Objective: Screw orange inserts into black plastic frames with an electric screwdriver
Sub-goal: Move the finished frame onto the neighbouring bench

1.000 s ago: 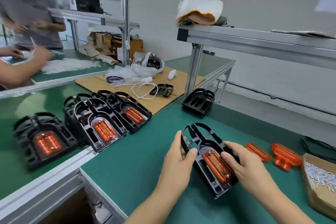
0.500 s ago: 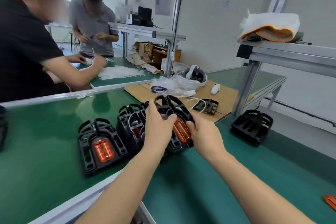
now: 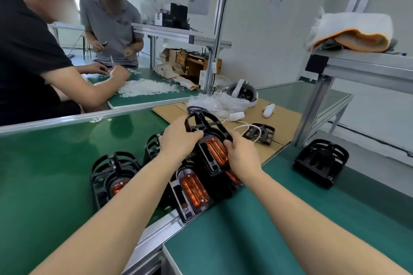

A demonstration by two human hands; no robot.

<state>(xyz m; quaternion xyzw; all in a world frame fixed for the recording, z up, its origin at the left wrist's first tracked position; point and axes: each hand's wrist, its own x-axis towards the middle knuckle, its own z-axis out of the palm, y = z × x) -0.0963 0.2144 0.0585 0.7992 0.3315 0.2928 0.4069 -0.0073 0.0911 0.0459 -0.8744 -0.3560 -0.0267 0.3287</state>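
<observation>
A black plastic frame [image 3: 204, 126] with an orange insert [image 3: 216, 150] in it is held between both hands above a row of finished frames. My left hand [image 3: 178, 138] grips its left side, thumb over the top. My right hand [image 3: 242, 155] grips its right side. Below lies another frame with an orange insert [image 3: 194, 190], and a third such frame [image 3: 111, 176] sits further left, partly behind my left forearm. No screwdriver is in view.
A stack of bare black frames [image 3: 320, 162] stands at right on the green bench. A single black frame [image 3: 260, 133], white cable, headset [image 3: 242, 92] and plastic bags lie on cardboard behind. Two people work at the far left table. An aluminium post [image 3: 312, 105] rises at right.
Both hands carried the frame with its insert from the near bench leftward and forward to the row of finished frames. It now sits lower over them than half a second ago.
</observation>
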